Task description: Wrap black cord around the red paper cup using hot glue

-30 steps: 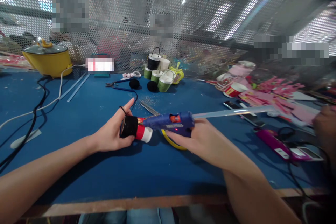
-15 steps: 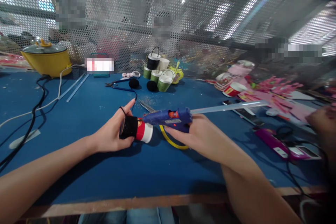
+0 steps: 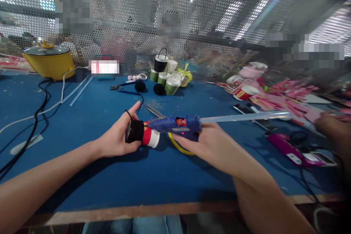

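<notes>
My left hand (image 3: 120, 133) is closed around a small paper cup (image 3: 149, 137), red and white with a black band wrapped on its far-left end. The cup lies on its side, and a black cord (image 3: 141, 104) trails up from the hand. In my right hand (image 3: 210, 142) is a blue glue gun (image 3: 175, 123) with a long clear glue stick out of its back. Its nozzle meets the cup at the edge of the black band. Beneath the gun are scissors (image 3: 181, 149) with yellow handles, partly hidden.
Behind the hands are pliers (image 3: 120, 88), black pompoms (image 3: 159, 89) and several small cups (image 3: 172, 85). A yellow pot (image 3: 51, 64) stands far left. On the right lie a phone (image 3: 255, 116), a purple power strip (image 3: 287, 148), pink pieces (image 3: 290, 104) and another person's hand (image 3: 333, 128).
The back end of the glue stick has dipped slightly as the gun tilts. The nozzle stays at the cup, and the other person's hand at right has shifted a little left.
</notes>
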Action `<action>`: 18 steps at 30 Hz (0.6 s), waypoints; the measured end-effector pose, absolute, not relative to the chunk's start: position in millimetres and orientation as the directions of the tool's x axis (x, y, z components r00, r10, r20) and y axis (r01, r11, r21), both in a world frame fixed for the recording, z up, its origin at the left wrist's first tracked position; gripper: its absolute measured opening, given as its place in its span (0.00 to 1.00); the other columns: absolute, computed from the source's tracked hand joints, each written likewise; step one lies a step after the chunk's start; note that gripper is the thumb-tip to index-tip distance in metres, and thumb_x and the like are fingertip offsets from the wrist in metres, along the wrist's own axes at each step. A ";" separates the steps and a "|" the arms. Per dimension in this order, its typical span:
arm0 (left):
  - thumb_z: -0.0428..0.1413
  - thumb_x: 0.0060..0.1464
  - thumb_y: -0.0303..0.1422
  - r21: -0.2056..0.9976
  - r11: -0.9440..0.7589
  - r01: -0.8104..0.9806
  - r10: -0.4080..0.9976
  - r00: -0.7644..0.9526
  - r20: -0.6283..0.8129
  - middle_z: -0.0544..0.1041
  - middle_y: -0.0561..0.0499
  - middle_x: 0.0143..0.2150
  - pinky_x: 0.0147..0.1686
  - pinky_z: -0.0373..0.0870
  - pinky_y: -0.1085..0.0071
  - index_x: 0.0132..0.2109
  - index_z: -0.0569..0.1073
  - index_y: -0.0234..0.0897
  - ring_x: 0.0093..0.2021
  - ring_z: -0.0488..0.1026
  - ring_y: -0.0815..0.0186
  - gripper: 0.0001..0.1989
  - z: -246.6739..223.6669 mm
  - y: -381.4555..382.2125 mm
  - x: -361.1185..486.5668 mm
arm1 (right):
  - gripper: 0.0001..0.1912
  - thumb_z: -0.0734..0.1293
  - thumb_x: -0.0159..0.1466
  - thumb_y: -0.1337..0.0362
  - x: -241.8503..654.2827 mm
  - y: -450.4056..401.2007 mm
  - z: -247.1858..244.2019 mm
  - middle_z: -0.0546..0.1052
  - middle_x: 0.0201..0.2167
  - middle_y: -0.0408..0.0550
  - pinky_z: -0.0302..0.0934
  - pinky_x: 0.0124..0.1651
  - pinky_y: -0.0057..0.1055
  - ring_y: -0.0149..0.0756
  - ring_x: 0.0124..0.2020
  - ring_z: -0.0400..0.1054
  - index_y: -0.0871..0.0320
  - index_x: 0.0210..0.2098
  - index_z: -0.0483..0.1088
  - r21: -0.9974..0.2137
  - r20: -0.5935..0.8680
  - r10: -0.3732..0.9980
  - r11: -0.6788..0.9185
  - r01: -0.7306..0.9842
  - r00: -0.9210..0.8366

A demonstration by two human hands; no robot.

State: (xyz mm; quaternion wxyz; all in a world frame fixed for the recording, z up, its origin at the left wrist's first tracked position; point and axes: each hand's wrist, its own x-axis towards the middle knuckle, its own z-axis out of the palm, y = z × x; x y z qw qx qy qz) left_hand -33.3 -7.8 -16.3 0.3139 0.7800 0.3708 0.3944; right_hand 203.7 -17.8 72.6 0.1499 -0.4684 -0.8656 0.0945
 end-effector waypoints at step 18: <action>0.56 0.47 0.28 0.848 -0.440 0.295 0.865 0.391 0.313 0.59 0.48 0.45 0.43 0.69 0.61 0.66 0.36 0.46 0.42 0.66 0.61 0.46 -15.5 -2.0 -31.8 | 0.11 0.61 0.61 0.62 204.6 -24.2 68.7 0.77 0.23 0.42 0.62 0.26 0.30 0.35 0.23 0.69 0.55 0.24 0.68 -0.284 0.135 0.852 0.522 0.804 -0.506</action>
